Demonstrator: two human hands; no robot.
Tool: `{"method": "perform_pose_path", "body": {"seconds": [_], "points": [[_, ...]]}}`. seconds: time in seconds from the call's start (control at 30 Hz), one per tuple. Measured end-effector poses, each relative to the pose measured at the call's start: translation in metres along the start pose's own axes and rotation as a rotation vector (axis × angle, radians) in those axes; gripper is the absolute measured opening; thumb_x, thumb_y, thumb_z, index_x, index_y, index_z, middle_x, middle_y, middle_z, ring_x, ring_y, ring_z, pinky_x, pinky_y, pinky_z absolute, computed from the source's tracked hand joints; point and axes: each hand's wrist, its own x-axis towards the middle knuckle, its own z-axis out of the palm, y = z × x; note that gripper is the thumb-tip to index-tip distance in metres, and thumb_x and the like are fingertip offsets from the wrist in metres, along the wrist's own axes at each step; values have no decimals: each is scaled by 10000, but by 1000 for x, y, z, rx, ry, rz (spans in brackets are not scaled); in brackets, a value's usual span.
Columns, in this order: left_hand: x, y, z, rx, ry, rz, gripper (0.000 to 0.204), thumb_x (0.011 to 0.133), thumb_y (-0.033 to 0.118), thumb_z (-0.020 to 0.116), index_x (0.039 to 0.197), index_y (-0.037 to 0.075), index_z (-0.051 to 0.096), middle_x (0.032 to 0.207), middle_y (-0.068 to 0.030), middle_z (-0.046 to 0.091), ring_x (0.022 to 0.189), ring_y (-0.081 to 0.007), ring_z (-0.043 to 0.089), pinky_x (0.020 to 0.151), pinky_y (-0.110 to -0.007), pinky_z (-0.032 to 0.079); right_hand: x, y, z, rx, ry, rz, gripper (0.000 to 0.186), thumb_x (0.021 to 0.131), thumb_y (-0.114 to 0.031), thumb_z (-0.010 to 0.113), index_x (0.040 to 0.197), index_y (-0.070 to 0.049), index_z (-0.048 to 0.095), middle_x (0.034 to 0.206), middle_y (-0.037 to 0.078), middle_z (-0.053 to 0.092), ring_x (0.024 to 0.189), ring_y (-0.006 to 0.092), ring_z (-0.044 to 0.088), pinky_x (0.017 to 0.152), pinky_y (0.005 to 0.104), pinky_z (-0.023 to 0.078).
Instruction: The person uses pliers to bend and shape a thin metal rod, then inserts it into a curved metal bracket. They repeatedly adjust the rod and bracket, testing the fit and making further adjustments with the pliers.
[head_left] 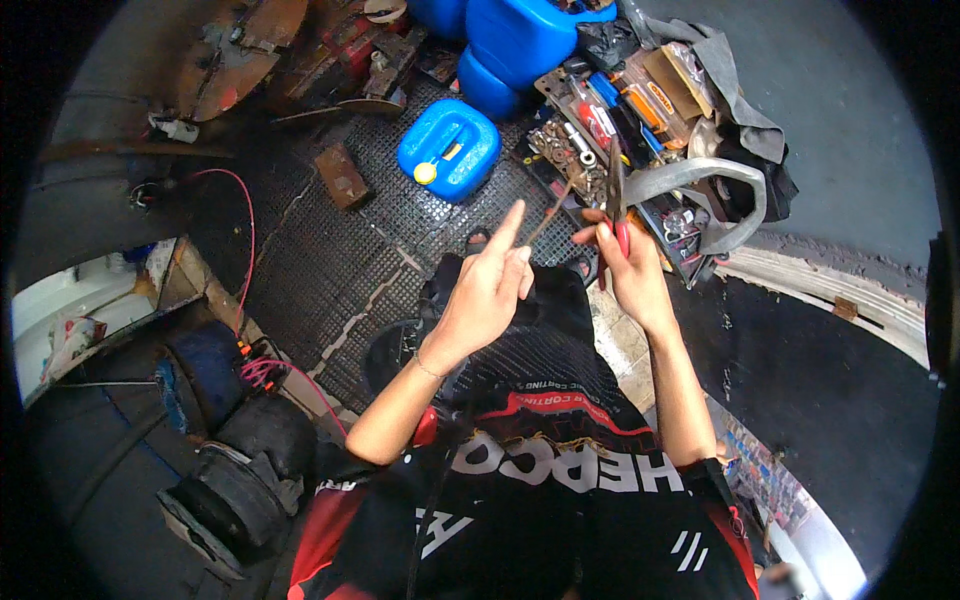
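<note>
My left hand [478, 305] is in front of my lap, its index finger stretched out. Its thumb and other fingers appear to pinch the lower end of a thin brownish rod [551, 214], which slants up to the right. My right hand [640, 287] is closed around the red handles of a pair of pliers [615, 185]. The pliers' dark jaws point away from me, toward a pile of tools. A gap separates the two hands, and the rod's upper end comes close to the pliers without clearly touching them.
A blue jerrycan [478, 150] stands on the dark textured mat [330, 250], beside a rusty block [341, 177]. A tray of sockets and fittings [565, 145] lies ahead right, near a grey curved handle [745, 180]. A pink hose [250, 220] runs along the left.
</note>
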Motion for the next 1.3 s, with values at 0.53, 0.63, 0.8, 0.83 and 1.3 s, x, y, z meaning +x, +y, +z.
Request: {"method": "perform_pose_path", "body": {"seconds": [0.53, 0.63, 0.8, 0.83, 1.3], "points": [[6, -6, -1, 212, 202, 74, 673, 1065, 80, 523, 1623, -69, 177, 733, -106, 715, 600, -127, 641, 657, -299, 543, -28, -17, 15, -927, 51, -294, 345, 891, -30, 649, 1236, -16, 628, 1002, 161, 668, 970, 357, 684, 838, 497, 548], [6, -15, -1, 203, 207, 76, 666, 1064, 86, 530, 1616, -79, 195, 728, -101, 719, 589, -122, 633, 646, -295, 536, -26, -17, 18, -969, 35, -301, 361, 883, -28, 651, 1243, -21, 630, 1013, 154, 670, 980, 344, 685, 830, 478, 544], [7, -13, -5, 158, 190, 49, 635, 1060, 95, 534, 1593, -102, 251, 720, -96, 722, 588, -114, 630, 637, -282, 526, -23, -18, 19, -972, 29, -317, 380, 873, -10, 642, 1252, -16, 622, 1016, 162, 660, 992, 354, 677, 831, 475, 564], [7, -12, -6, 163, 185, 39, 629, 1061, 94, 531, 1590, -105, 255, 720, -97, 722, 593, -112, 633, 643, -281, 529, -23, -17, 20, -964, 26, -316, 384, 872, -7, 641, 1255, -15, 620, 1016, 164, 658, 993, 358, 676, 829, 475, 569], [10, -15, -15, 149, 232, 35, 637, 1067, 89, 526, 1606, -86, 234, 735, -107, 725, 624, -107, 648, 681, -278, 540, -24, -20, 8, -724, -109, -178, 302, 976, -69, 612, 1274, -17, 615, 1127, 246, 675, 1021, 469, 676, 847, 547, 543]]}}
